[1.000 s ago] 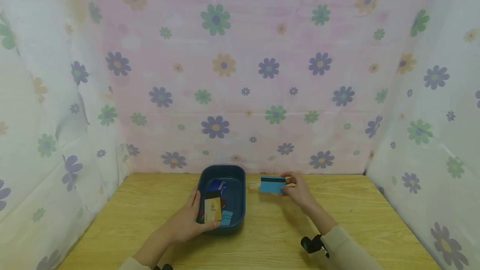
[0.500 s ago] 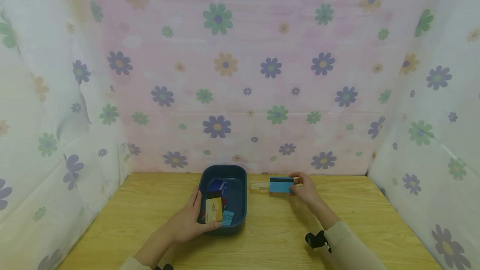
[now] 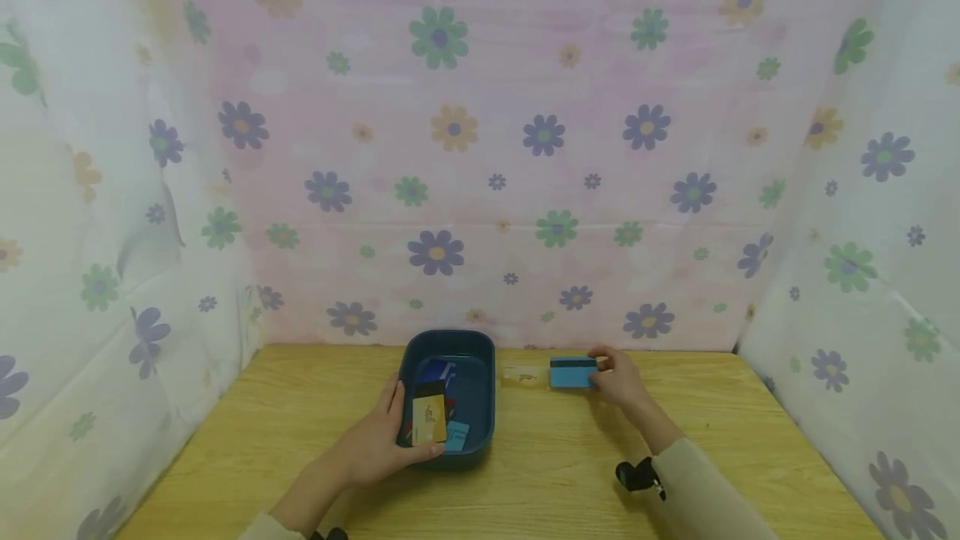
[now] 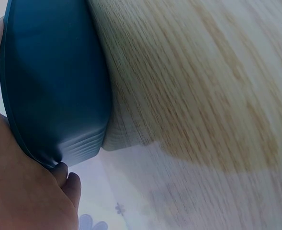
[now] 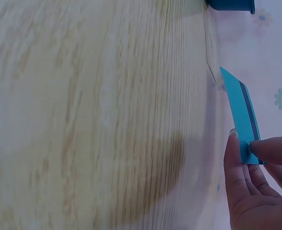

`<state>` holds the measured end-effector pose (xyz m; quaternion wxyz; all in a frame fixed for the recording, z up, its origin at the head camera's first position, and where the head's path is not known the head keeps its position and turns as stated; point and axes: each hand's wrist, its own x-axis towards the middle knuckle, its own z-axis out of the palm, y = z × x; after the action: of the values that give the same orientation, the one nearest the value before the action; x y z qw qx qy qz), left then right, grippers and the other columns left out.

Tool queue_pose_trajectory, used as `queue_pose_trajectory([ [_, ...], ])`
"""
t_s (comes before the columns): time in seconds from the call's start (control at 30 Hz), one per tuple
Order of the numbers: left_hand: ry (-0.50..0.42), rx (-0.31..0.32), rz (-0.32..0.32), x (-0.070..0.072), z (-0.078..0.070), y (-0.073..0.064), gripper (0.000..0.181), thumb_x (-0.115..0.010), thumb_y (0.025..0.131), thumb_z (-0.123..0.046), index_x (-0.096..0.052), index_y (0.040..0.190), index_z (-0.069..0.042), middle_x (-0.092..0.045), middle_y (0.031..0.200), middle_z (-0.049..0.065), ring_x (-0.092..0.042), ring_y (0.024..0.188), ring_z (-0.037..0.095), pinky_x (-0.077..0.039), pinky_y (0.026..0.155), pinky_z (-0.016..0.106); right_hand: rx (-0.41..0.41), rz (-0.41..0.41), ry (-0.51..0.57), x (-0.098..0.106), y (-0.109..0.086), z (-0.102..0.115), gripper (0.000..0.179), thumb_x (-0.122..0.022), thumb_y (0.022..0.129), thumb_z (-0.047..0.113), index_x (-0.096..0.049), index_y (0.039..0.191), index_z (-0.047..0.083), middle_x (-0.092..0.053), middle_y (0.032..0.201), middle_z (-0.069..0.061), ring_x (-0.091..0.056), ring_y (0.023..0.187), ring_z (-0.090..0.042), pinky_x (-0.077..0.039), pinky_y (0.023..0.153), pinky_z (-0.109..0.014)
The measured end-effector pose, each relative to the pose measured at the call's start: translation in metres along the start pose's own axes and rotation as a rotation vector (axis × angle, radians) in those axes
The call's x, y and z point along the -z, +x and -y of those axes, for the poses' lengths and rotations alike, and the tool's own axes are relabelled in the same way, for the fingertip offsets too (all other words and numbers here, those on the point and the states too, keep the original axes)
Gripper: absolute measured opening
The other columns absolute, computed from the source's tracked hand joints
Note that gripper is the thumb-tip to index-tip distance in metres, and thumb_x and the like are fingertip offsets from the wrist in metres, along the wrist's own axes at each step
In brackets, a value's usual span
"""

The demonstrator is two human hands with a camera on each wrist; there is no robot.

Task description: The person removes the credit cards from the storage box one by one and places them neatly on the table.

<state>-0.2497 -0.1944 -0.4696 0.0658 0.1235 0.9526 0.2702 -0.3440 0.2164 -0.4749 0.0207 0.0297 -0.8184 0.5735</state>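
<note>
My left hand (image 3: 375,440) holds the dark teal plastic bin (image 3: 480,432) by its left side, thumb over the near rim and fingers along the left wall. Inside lie several cards: a gold card (image 3: 429,422) with a black one behind it, a dark blue card (image 3: 435,371) and a light blue card (image 3: 457,437). To the right of the bin, my right hand (image 3: 622,382) pinches the right end of a blue magnetic-stripe card (image 3: 572,373); its dark stripe runs along the top. A gold card (image 3: 524,377) lies on the table between bin and blue card.
The wooden table (image 3: 675,473) meets a flower-printed curtain (image 3: 487,148) at the back, with more of it on both sides. Black wrist devices (image 3: 636,475) sit at the sleeves.
My right hand has moved to the right with the blue card, away from the bin, and more of the gold card on the table now shows. The left hand keeps its hold.
</note>
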Motion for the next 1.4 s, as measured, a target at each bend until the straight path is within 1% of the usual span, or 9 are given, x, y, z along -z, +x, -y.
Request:
queue_pose_trajectory([
  [0.13,0.004,-0.003,-0.003,-0.001,0.000,0.000,0.128,-0.063,0.083,-0.079,-0.003,0.162,0.003,0.008,0.170,0.020,-0.047,0.137,0.049,-0.048,0.103,0.057,-0.041,-0.015,-0.035,0.001,0.003,-0.003,0.042,-0.056,0.089,-0.018,-0.053,0.131,-0.015,-0.048,0.097,-0.019,-0.048,0.082,-0.023,-0.062,0.072,-0.042],
  [0.37,0.003,-0.001,0.000,-0.001,0.001,0.001,0.128,-0.062,0.083,-0.080,-0.003,0.162,0.003,0.009,0.170,0.020,-0.047,0.137,0.048,-0.048,0.103,0.057,-0.064,-0.005,-0.060,0.002,0.006,-0.006,0.043,-0.055,0.089,-0.017,-0.053,0.132,-0.014,-0.047,0.094,-0.017,-0.048,0.078,-0.022,-0.061,0.069,-0.038],
  [0.47,-0.007,0.002,0.000,0.000,0.000,0.000,0.129,-0.063,0.083,-0.079,-0.002,0.162,0.002,0.009,0.170,0.019,-0.045,0.138,0.049,-0.047,0.104,0.057,-0.051,-0.015,-0.146,0.002,0.008,-0.007,0.043,-0.059,0.086,-0.015,-0.056,0.129,-0.013,-0.052,0.095,-0.018,-0.050,0.079,-0.024,-0.057,0.065,-0.034],
  [0.6,-0.010,0.005,-0.001,0.000,0.000,0.000,0.129,-0.063,0.083,-0.079,-0.002,0.162,0.002,0.009,0.170,0.020,-0.043,0.140,0.049,-0.046,0.106,0.058,-0.020,-0.010,-0.306,0.001,0.009,-0.007,0.039,-0.066,0.085,-0.007,-0.060,0.124,-0.011,-0.057,0.099,-0.020,-0.054,0.083,-0.027,-0.051,0.064,-0.033],
  [0.73,-0.002,0.002,0.000,0.000,0.000,0.000,0.129,-0.062,0.083,-0.080,-0.003,0.162,0.002,0.008,0.170,0.020,-0.044,0.140,0.049,-0.046,0.105,0.058,-0.018,0.012,-0.359,0.000,0.008,-0.006,0.038,-0.068,0.088,-0.003,-0.060,0.124,-0.011,-0.059,0.104,-0.024,-0.058,0.083,-0.030,-0.052,0.065,-0.037],
  [0.9,-0.014,-0.001,0.000,-0.001,-0.001,0.000,0.129,-0.063,0.083,-0.079,-0.002,0.162,0.003,0.009,0.170,0.020,-0.043,0.140,0.049,-0.046,0.105,0.058,-0.022,0.024,-0.384,-0.003,0.010,-0.006,0.043,-0.070,0.087,0.000,-0.058,0.126,-0.013,-0.062,0.114,-0.031,-0.062,0.096,-0.038,-0.055,0.076,-0.046],
  [1.07,-0.010,0.006,-0.004,0.000,-0.002,0.000,0.129,-0.064,0.083,-0.079,-0.003,0.162,0.003,0.008,0.170,0.020,-0.043,0.140,0.049,-0.045,0.106,0.058,-0.020,0.037,-0.441,-0.006,0.013,-0.004,0.045,-0.072,0.085,0.003,-0.058,0.125,-0.015,-0.063,0.119,-0.032,-0.061,0.106,-0.042,-0.053,0.088,-0.052],
  [1.23,-0.005,0.015,-0.003,0.001,-0.002,0.001,0.129,-0.064,0.082,-0.079,-0.004,0.162,0.003,0.009,0.170,0.019,-0.044,0.139,0.049,-0.045,0.105,0.059,0.001,0.068,-0.506,-0.009,0.015,-0.002,0.047,-0.072,0.086,0.004,-0.057,0.125,-0.018,-0.062,0.121,-0.034,-0.061,0.107,-0.044,-0.051,0.093,-0.055],
  [1.4,0.001,0.017,-0.006,0.001,-0.003,0.001,0.129,-0.064,0.082,-0.079,-0.004,0.162,0.003,0.009,0.170,0.019,-0.044,0.139,0.049,-0.045,0.105,0.058,-0.006,0.088,-0.518,-0.011,0.017,0.000,0.047,-0.071,0.087,0.003,-0.056,0.126,-0.019,-0.061,0.122,-0.034,-0.060,0.108,-0.044,-0.051,0.093,-0.055],
])
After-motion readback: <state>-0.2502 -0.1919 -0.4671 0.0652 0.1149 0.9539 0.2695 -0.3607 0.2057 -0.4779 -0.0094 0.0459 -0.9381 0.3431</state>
